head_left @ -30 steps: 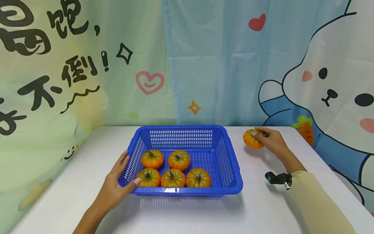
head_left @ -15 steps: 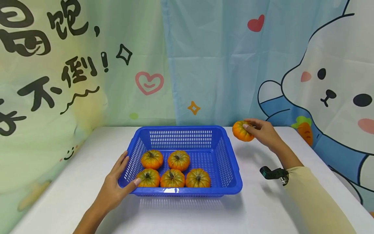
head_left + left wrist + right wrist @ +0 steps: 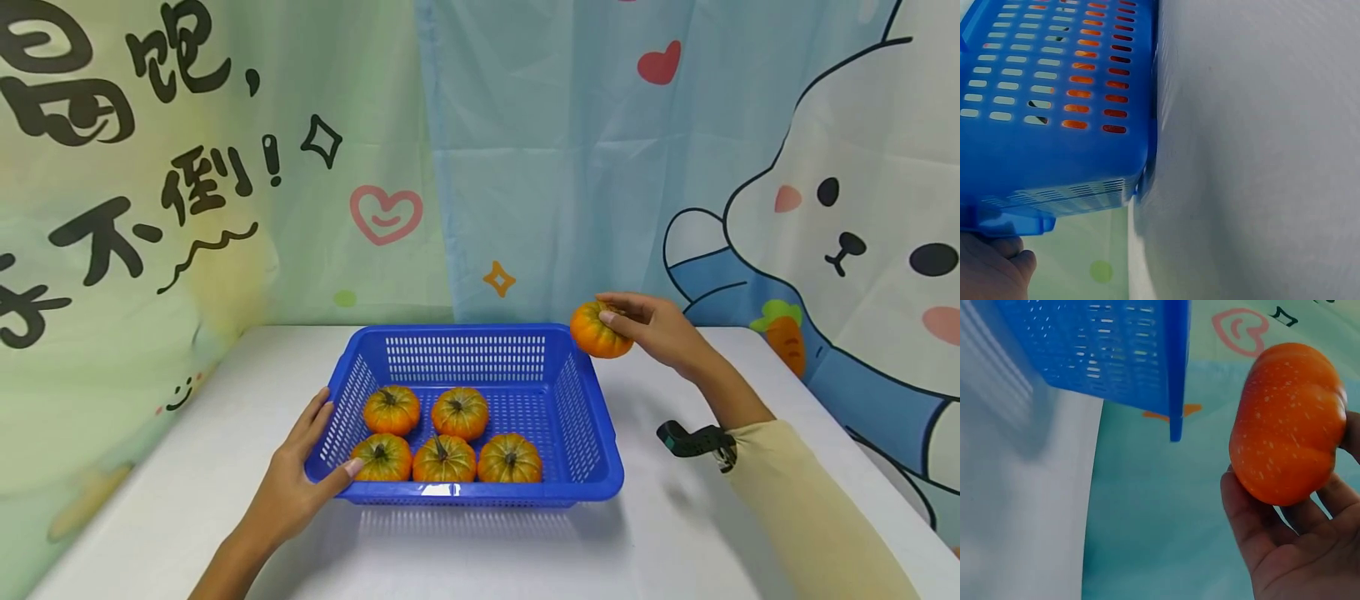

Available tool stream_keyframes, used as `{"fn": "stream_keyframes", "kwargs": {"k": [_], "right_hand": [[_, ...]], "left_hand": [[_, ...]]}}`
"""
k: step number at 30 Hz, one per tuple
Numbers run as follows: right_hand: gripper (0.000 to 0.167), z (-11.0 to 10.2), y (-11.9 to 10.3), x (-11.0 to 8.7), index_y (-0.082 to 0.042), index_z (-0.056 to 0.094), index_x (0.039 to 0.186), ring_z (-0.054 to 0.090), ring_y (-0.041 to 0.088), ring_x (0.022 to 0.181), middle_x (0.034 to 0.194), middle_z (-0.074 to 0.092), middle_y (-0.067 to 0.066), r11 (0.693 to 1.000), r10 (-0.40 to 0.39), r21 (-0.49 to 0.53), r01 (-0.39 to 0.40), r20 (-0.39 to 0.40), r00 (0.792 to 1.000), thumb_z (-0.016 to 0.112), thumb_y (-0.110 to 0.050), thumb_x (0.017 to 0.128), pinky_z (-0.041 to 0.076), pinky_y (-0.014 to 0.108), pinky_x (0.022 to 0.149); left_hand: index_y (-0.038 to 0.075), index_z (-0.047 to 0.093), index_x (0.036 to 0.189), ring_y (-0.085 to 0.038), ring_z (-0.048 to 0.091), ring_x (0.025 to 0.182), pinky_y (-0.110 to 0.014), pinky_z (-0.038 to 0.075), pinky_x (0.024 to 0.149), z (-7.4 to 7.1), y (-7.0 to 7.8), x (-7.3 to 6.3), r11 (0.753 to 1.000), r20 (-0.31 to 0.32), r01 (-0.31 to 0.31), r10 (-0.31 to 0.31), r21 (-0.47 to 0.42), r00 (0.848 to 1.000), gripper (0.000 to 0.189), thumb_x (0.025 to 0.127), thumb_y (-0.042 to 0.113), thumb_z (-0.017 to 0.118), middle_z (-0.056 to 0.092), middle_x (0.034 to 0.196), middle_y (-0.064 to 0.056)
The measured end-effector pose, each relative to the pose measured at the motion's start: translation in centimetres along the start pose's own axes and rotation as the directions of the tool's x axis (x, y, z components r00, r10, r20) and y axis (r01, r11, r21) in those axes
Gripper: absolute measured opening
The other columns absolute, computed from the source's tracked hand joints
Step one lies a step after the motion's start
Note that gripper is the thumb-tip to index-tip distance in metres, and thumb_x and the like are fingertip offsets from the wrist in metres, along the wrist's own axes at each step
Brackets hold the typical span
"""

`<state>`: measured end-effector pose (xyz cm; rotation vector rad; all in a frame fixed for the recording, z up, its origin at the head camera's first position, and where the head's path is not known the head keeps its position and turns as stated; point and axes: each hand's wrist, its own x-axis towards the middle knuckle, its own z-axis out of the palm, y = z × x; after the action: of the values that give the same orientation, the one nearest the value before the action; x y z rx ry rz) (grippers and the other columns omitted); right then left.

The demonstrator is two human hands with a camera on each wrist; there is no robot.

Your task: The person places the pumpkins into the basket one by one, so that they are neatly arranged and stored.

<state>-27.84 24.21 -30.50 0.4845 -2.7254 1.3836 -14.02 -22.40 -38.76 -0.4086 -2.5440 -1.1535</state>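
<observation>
My right hand (image 3: 663, 332) pinches a small orange pumpkin (image 3: 596, 335) between thumb and fingers, up at the back right corner of the blue plastic basket (image 3: 517, 493). In the right wrist view the pumpkin's smooth speckled underside (image 3: 1291, 425) faces the camera, beside the basket's rim (image 3: 1176, 375). My left hand (image 3: 292, 479) holds the basket's front left corner, thumb over the front rim and fingers along the left side. Several ribbed orange-green pumpkins sit inside the basket: three along the front, such as the middle one (image 3: 444, 459), and two behind, including one (image 3: 392, 410) at left.
The basket stands on a white table (image 3: 450, 554). A printed curtain (image 3: 525, 192) with hearts, writing and a cartoon bear hangs right behind the table. A black strapped device (image 3: 693, 438) sits at the right wrist, below the beige sleeve (image 3: 810, 508).
My right hand has lifted the pumpkin off the right side of the table and carried it up and left to the basket's back right corner. My left hand and the basket stay put.
</observation>
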Motion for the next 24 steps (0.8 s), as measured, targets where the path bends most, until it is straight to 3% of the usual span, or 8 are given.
{"fn": "stream_keyframes", "kwargs": {"k": [5, 13, 24], "right_hand": [[0.057, 0.4, -0.8, 0.5, -0.005, 0.05, 0.141, 0.057, 0.032, 0.114, 0.13, 0.057, 0.019, 0.999, -0.027, -0.018, 0.028, 0.064, 0.998, 0.06, -0.039, 0.096, 0.051, 0.039, 0.092], [0.059, 1.2, -2.1, 1.2, -0.005, 0.05, 0.14, 0.056, 0.033, 0.118, 0.132, 0.057, 0.017, 0.999, -0.046, -0.02, 0.049, 0.138, 0.989, 0.064, -0.038, 0.094, 0.05, 0.045, 0.093], [0.058, 3.1, -3.7, 2.3, -0.006, 0.054, 0.138, 0.059, 0.03, 0.114, 0.13, 0.059, 0.016, 0.991, -0.096, -0.063, 0.115, 0.247, 0.964, 0.066, -0.039, 0.092, 0.051, 0.043, 0.092]], "left_hand": [[-0.005, 0.035, 0.147, -0.039, 0.025, 0.141, -0.063, 0.027, 0.105, 0.0, -0.1, 0.0, 1.0, -0.002, -0.001, 0.001, 0.002, 1.0, 0.081, 0.084, 0.029, 0.072, 0.021, 0.16, -0.005], [-0.005, 0.035, 0.147, -0.04, 0.026, 0.141, -0.063, 0.028, 0.105, 0.0, 0.0, 0.1, 1.0, 0.001, 0.004, -0.004, 0.001, 1.0, 0.081, 0.085, 0.029, 0.072, 0.021, 0.16, -0.005], [-0.005, 0.036, 0.147, -0.04, 0.028, 0.14, -0.062, 0.029, 0.104, 0.0, 0.1, 0.0, 1.0, -0.004, 0.007, -0.007, 0.006, 1.0, 0.08, 0.084, 0.029, 0.072, 0.022, 0.16, -0.005]]}}
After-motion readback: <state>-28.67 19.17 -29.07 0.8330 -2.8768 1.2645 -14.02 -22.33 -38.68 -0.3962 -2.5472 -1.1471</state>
